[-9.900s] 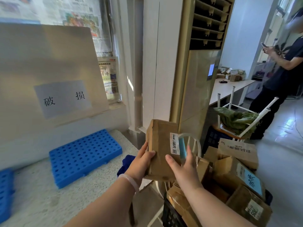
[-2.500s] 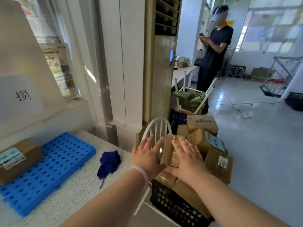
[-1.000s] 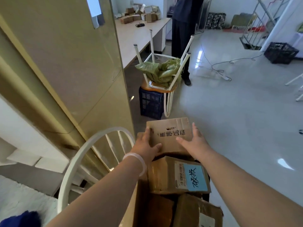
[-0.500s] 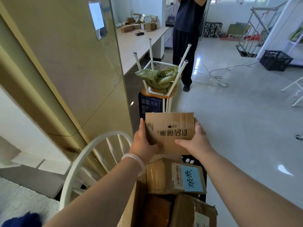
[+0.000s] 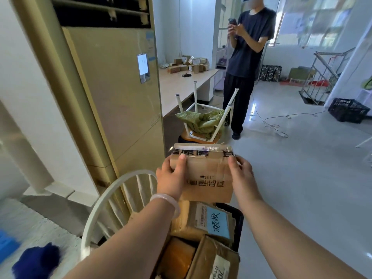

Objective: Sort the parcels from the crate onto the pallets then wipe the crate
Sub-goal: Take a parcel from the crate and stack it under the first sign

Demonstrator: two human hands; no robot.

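Nearest, a black plastic crate (image 5: pixel 239 224) holds brown cardboard parcels, one with a blue label (image 5: pixel 218 223). Above it, the left hand (image 5: pixel 171 178) and right hand (image 5: pixel 241 176) clasp opposite sides of a brown printed cardboard box (image 5: pixel 207 174) between them.

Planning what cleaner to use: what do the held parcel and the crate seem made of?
The held parcel looks like matte brown cardboard, with glossy clear tape glinting along its top edge. The crate appears to be black moulded plastic, judging by its smooth, faintly shiny rim; little of it shows.
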